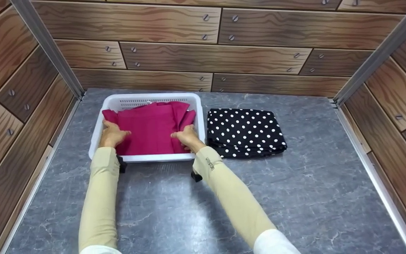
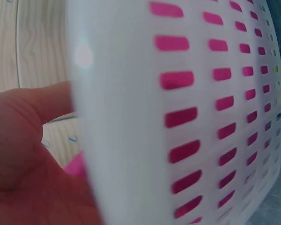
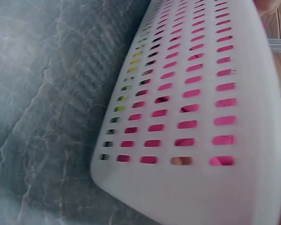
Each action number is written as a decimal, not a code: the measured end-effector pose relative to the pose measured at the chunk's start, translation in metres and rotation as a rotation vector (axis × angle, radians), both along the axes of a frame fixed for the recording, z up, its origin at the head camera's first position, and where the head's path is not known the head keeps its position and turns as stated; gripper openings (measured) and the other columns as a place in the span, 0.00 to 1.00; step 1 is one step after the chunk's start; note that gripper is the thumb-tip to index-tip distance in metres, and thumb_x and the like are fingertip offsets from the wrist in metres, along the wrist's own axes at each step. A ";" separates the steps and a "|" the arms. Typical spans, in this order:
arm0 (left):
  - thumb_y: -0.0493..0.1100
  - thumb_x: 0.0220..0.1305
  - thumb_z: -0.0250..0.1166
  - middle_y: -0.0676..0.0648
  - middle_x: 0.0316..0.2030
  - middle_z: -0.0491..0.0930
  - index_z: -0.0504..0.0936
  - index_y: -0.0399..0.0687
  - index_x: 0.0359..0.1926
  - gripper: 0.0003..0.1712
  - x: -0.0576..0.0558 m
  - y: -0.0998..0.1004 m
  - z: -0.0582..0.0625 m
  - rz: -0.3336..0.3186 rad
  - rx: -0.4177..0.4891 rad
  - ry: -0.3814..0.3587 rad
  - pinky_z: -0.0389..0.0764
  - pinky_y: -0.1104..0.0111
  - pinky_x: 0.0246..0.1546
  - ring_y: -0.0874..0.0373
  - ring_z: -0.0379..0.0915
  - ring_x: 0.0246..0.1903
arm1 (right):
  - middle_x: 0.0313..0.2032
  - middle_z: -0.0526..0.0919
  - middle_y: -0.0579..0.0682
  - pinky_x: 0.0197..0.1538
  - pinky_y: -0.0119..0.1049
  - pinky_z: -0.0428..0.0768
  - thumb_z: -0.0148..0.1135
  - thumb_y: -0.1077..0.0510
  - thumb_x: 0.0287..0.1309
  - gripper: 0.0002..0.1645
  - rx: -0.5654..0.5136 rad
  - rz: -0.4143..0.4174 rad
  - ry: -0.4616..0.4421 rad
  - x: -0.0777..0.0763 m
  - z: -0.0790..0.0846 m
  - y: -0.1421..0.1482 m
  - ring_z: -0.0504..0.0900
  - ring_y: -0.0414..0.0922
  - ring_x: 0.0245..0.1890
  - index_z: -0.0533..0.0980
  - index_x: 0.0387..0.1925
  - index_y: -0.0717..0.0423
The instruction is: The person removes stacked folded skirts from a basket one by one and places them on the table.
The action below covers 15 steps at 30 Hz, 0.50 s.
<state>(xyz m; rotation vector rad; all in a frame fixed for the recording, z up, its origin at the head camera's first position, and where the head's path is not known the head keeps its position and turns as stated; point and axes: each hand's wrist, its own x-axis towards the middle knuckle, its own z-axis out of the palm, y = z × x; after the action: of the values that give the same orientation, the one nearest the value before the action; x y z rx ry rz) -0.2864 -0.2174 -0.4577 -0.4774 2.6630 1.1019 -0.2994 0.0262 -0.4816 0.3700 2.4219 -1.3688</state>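
A folded magenta cloth (image 1: 146,128) lies inside a white plastic basket (image 1: 93,141) with slotted walls. At the cloth's left side, my left hand (image 1: 112,134) grips its edge, thumb over the top. My right hand (image 1: 189,137) holds the opposite side the same way; its fingers are mostly hidden between cloth and basket wall. In the left wrist view the hand (image 2: 33,159) reaches over the basket rim (image 2: 107,140). Magenta shows through the slots of the basket wall (image 3: 243,178) in the right wrist view, with a bit of skin at one slot.
A folded black cloth with white polka dots (image 1: 245,132) lies just right of the basket on the grey marbled surface (image 1: 312,187). Wood-patterned panels (image 1: 174,56) enclose the back and both sides, with metal strips (image 1: 375,53) at the corners.
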 end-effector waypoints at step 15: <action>0.41 0.64 0.62 0.16 0.67 0.57 0.30 0.22 0.72 0.56 -0.006 -0.005 -0.005 -0.050 0.093 -0.020 0.56 0.52 0.72 0.30 0.54 0.69 | 0.51 0.82 0.60 0.59 0.42 0.75 0.70 0.63 0.53 0.26 -0.013 0.120 0.182 0.001 -0.008 0.001 0.76 0.50 0.49 0.77 0.54 0.67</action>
<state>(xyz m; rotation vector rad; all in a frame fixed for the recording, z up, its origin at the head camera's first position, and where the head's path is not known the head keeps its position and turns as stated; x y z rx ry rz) -0.2923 -0.2220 -0.4624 -0.3994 2.5782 1.1940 -0.2989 0.0269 -0.4896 0.0981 2.5324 -1.4197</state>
